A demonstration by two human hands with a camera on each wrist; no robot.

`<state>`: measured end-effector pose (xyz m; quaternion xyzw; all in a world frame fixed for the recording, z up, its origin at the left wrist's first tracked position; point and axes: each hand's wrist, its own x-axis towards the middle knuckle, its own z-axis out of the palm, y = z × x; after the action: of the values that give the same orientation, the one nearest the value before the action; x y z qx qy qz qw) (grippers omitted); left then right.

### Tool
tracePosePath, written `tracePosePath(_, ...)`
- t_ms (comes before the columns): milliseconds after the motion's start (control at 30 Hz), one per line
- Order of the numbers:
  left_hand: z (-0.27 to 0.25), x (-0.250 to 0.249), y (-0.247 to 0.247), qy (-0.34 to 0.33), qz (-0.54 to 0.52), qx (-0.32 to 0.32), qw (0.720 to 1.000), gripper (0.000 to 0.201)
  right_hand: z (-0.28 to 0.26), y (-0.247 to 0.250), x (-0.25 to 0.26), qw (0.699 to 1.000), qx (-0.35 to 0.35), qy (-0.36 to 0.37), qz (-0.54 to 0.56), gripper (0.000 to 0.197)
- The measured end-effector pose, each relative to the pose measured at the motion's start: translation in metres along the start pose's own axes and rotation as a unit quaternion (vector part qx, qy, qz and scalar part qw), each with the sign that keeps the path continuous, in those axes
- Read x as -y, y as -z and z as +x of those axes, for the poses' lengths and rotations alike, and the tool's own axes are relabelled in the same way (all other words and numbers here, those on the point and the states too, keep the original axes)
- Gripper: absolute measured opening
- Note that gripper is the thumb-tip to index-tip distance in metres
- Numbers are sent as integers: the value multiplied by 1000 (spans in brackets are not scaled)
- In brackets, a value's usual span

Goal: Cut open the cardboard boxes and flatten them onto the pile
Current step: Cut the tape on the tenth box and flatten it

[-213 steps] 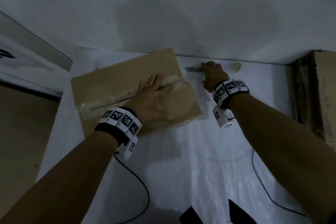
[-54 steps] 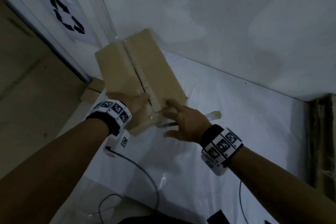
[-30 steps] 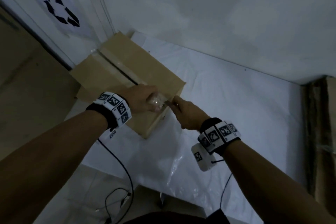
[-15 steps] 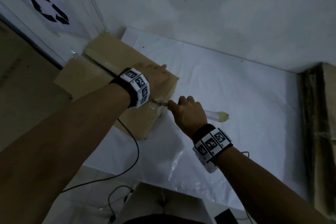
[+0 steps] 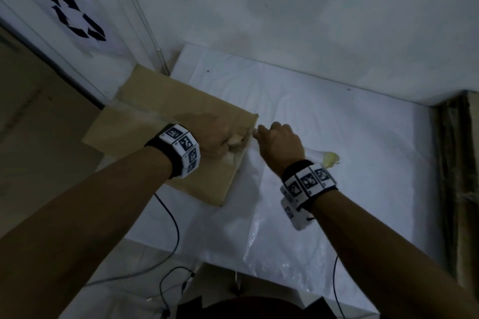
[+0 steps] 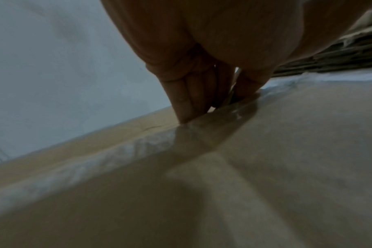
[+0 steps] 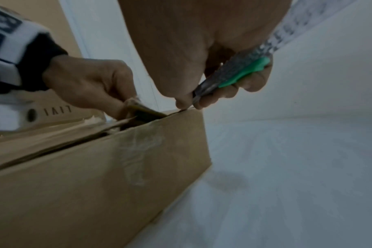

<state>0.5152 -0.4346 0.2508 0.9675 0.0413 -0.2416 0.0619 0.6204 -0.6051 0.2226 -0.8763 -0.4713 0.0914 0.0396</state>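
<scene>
Slitting tape on a cardboard box (image 5: 166,122) at the counter's (image 5: 363,137) left edge.
Right hand (image 7: 202,50) grasping a utility knife (image 7: 234,73); left hand (image 7: 91,83) pinching a lifted flap (image 7: 146,112). Seam partly cut, flattening undone.

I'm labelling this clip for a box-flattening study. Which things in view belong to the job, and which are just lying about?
In the job:
cardboard box
box flap, pinched by left hand
utility knife, gripped by right hand
flattened cardboard pile

Lying about:
white sheet
recycling sign
cables
</scene>
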Motion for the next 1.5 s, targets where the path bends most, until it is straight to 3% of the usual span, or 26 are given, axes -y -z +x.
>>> tracePosePath(133,2,-6,-5,5,20,-73,997,28,0,10,-24,999,-12,47,8,33)
tracePosePath(233,15,-10,-3,5,25,-109,994,67,3,11,-56,997,-11,58,47,42)
tracePosePath(300,27,-15,1,27,-6,-131,991,75,18,13,-84,998,-18,28,56,43)
tracePosePath(400,48,-26,9,50,-81,-138,986,66,53,23,-128,999,19,-7,38,42)
tracePosePath(500,77,-32,20,58,-61,-121,989,51,94,29,-164,998,39,-34,47,46)
tracePosePath(600,109,-34,33,82,-53,-122,988,50,134,22,-190,995,32,-68,73,31)
tracePosePath(700,140,-37,46,93,-50,-134,985,45,167,3,-210,995,57,-36,73,19)
tracePosePath(833,162,-49,59,125,-51,-152,979,42,189,-24,-235,997,63,2,39,24)
tracePosePath(967,176,-65,66,162,-45,-136,976,44,184,-32,-250,998,48,-19,36,27)
tracePosePath(1100,180,-68,78,169,-79,-94,978,42,170,-11,-250,995,75,-31,58,39)
tracePosePath(1233,171,-65,89,138,-147,-95,975,36,144,31,-222,978,-53,-32,198,31)
tracePosePath(1333,156,-67,111,124,-141,-135,973,29,110,63,-176,971,-88,62,212,17)
tracePosePath(1400,145,-62,133,145,-124,-161,968,29,85,77,-143,986,-3,113,125,17)
tracePosePath(1500,124,-45,157,117,-193,-197,954,30,52,79,-99,980,135,141,23,41)
